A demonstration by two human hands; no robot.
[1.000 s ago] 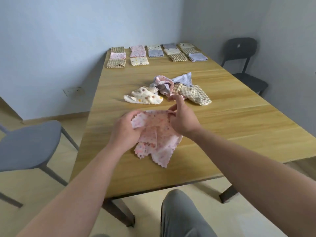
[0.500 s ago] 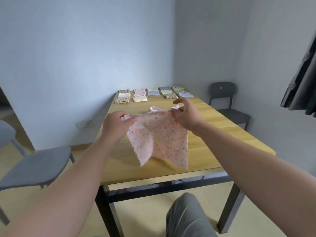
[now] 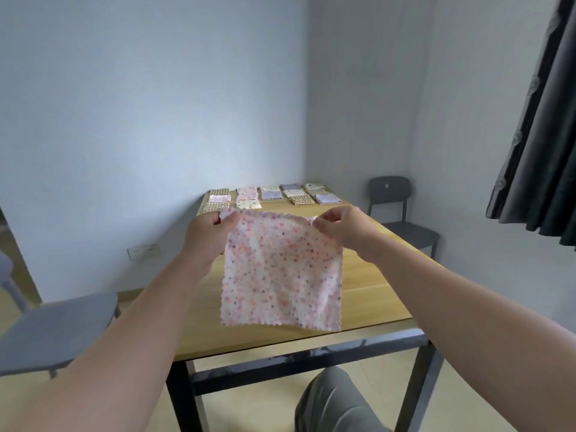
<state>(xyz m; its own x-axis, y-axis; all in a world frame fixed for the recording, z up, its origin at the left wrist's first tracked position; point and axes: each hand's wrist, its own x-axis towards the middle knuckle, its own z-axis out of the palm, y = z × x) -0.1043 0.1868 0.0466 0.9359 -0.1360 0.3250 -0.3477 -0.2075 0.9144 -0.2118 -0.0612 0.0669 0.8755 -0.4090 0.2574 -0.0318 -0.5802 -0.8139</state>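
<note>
A pink dotted cloth [image 3: 282,272] with a zigzag edge hangs flat in the air above the wooden table [image 3: 377,288]. My left hand [image 3: 207,236] pinches its top left corner. My right hand [image 3: 341,227] pinches its top right corner. The cloth is spread to a full square and hides the middle of the table behind it.
Several folded cloths [image 3: 271,196] lie in rows at the table's far end. A dark chair [image 3: 399,210] stands at the right wall, a grey chair [image 3: 59,332] at the left. A dark curtain [image 3: 542,126] hangs at the right. My knee [image 3: 330,400] is below the table edge.
I lifted the crumpled pink cloth off the table and spread it out between both hands; it now hangs flat. The view tilted up, so the loose cloth pile is hidden.
</note>
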